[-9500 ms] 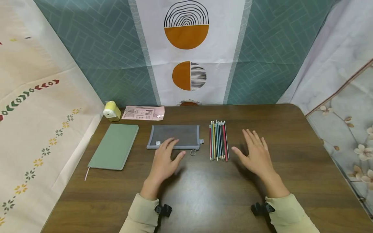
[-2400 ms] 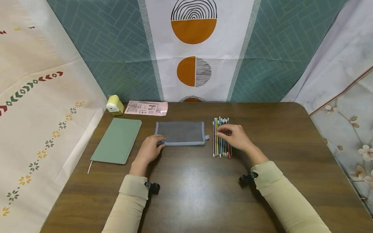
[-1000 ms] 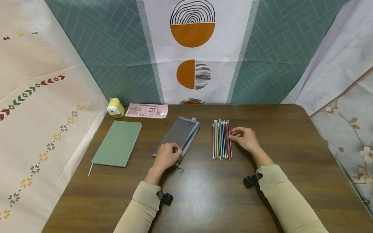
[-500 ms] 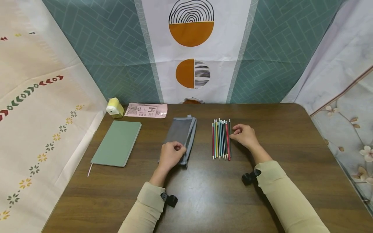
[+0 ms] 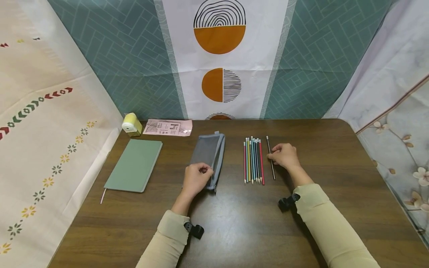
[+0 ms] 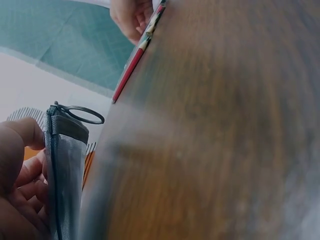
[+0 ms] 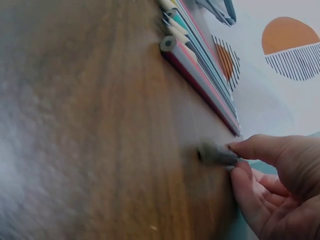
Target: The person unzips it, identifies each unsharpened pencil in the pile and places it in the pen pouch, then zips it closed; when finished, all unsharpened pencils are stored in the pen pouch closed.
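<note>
A dark pencil (image 5: 273, 170) is pinched between the thumb and fingers of my right hand (image 5: 285, 156), apart from the row of pencils (image 5: 253, 160) to its left. In the right wrist view the end of that dark pencil (image 7: 216, 154) looks blurred, just over the table. My left hand (image 5: 196, 178) grips a grey mesh pencil pouch (image 5: 206, 147) near its lower end. The pouch stands lengthwise, its mouth parted along the right side. In the left wrist view, a zipper pull ring (image 6: 82, 112) sticks out from the pouch's near corner.
A green notebook (image 5: 134, 165) with a ribbon lies on the left of the brown table (image 5: 248, 230). Behind it stand a yellow-and-white pencil sharpener (image 5: 132, 124) and a flat pink printed packet (image 5: 167, 127). Fabric drapes rise along the back and both sides.
The pouch has been turned from crosswise to lengthwise by my left hand. My right hand has drawn the dark pencil off the row's right edge, a short way to the right.
</note>
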The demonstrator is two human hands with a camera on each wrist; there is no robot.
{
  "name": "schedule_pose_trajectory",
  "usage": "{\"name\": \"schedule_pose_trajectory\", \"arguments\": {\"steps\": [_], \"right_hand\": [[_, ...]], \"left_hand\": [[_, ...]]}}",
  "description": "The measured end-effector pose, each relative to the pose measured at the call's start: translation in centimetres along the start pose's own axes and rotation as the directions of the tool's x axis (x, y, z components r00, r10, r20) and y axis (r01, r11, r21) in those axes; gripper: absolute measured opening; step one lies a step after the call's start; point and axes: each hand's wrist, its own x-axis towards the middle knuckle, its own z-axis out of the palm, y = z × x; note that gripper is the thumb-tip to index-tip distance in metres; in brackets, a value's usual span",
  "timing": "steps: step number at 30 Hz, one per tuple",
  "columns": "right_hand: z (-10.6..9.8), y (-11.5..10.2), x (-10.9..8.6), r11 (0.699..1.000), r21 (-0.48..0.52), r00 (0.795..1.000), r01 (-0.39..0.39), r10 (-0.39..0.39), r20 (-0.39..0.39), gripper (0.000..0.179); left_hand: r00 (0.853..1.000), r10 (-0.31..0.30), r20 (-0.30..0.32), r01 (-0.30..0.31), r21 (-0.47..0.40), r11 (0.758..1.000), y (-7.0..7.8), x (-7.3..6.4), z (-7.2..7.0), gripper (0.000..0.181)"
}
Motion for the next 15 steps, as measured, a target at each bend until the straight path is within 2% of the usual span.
{"name": "schedule_pose_trajectory", "arguments": {"steps": [7,11,15], "right_hand": [[-0.65,-0.18,-0.24,0.999,-0.052,1.0,0.0,0.0,-0.003,0.023],[-0.77,-0.31,-0.23,0.995,-0.101,1.0,-0.011,0.012,0.005,0.023],[-0.91,-0.2,-0.24,0.996,-0.091,1.0,-0.015,0.017,0.026,0.027]], "left_hand": [[1.0,-0.003,-0.004,0.003,-0.015,1.0,0.02,-0.03,-0.12,0.007],[1.0,-0.005,-0.001,0.005,-0.02,1.0,0.08,-0.1,-0.11,0.007],[1.0,-0.005,0.01,0.006,-0.033,0.999,0.29,-0.11,-0.09,0.007]]}}
